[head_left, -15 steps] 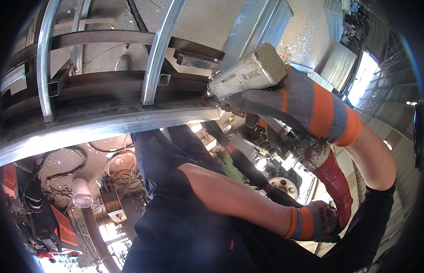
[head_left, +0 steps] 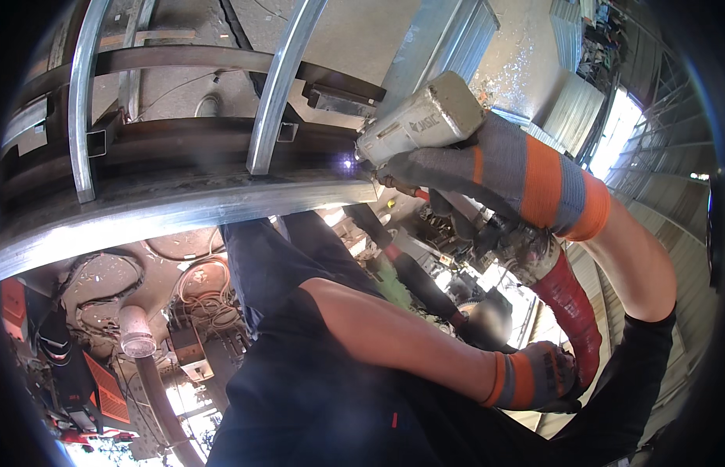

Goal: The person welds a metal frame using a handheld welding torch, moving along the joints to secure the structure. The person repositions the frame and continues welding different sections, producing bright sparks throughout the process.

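My right hand point(head_left: 495, 175), in a grey and orange work glove, is closed around a grey, boxy handheld welding gun point(head_left: 425, 121). The gun's nozzle points left at a dark steel beam point(head_left: 199, 144), close to the end of a shiny square tube point(head_left: 191, 208). At the nozzle tip glows a small violet-white spark point(head_left: 348, 163). Low on the right, my left hand point(head_left: 538, 377), gloved alike, grips a thick red-wrapped hose point(head_left: 569, 311) that curves up toward the gun. Its fingertips are partly hidden behind the hose.
Upright shiny tubes point(head_left: 277, 93) stand against the beam. Stacked metal profiles point(head_left: 444, 43) lie beyond. Below left are coiled hoses point(head_left: 211, 284), a black and orange machine point(head_left: 98, 389) and a brown pipe point(head_left: 161, 405). Dark trouser legs point(head_left: 288, 253) show below the long tube.
A violet-white spark has appeared at the nozzle, where a small red dot showed before. The gun and right hand have shifted slightly left; the left hand keeps its hold.
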A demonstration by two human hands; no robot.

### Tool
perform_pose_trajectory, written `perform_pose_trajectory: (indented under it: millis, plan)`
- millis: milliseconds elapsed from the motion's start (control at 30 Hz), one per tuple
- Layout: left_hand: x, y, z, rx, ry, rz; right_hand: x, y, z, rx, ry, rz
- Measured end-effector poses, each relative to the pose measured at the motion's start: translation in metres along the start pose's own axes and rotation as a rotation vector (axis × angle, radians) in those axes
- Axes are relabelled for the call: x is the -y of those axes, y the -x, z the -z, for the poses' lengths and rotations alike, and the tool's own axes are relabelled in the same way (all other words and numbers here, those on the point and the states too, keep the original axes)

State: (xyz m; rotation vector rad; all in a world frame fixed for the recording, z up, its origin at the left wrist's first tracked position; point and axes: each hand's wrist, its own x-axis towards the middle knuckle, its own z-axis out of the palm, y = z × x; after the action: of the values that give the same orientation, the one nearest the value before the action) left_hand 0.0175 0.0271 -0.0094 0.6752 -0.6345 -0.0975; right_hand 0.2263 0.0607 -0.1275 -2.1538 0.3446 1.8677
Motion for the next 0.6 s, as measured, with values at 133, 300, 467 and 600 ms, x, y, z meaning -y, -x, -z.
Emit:
perform_pose_trajectory:
  millis: [133, 300, 467, 600]
  plan:
    - [0.0, -0.002, -0.003, -0.005, 0.067, 0.005, 0.005, 0.0, 0.004, 0.017, 0.033, -0.148]
    - [-0.002, -0.002, -0.006, 0.0, 0.049, 0.054, 0.008, 0.003, 0.007, 0.071, -0.017, -0.043]
    - [-0.001, -0.001, -0.013, -0.033, 0.056, 0.042, 0.008, 0.004, 0.009, 0.082, -0.02, -0.055]
    - [0.001, -0.002, -0.015, -0.046, 0.028, 0.018, 0.004, 0.005, 0.01, 0.103, -0.064, 0.006]
